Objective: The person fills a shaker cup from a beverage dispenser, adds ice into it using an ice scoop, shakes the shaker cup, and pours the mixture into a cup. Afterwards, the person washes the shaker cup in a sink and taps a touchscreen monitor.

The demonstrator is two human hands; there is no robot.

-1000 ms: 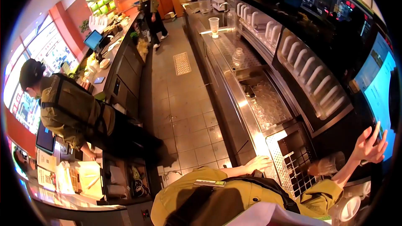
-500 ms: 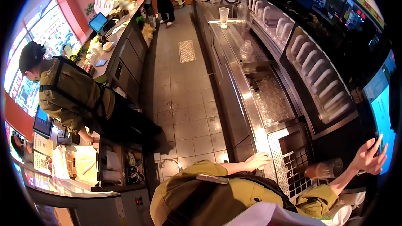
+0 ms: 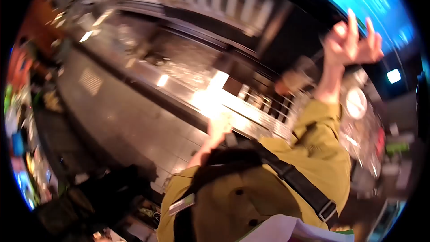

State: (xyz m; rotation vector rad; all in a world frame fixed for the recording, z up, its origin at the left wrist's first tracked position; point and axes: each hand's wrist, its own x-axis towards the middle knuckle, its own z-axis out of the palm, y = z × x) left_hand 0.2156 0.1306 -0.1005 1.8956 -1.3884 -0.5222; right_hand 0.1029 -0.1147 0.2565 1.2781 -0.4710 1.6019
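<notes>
Screen (image 3: 371,0): lit blue, just beyond my right hand (image 3: 351,47), long edge slanting down rightward
My nearer hand: the right, fingers spread, gripping nothing, contact unclear
My left hand (image 3: 219,123): at the desk (image 3: 251,118) edge, too blurred to tell its grip
Metal bin (image 3: 183,45): clear, ice-like pieces (image 3: 186,71) inside
Cup (image 3: 293,80): brownish contents, beside the grid (image 3: 264,101)

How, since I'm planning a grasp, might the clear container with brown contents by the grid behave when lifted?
The clear container may be slippery, being see-through like plastic, though blur hides detail. Its brown contents sit at one end, probably concentrating weight there; if liquid, they could slosh.
</notes>
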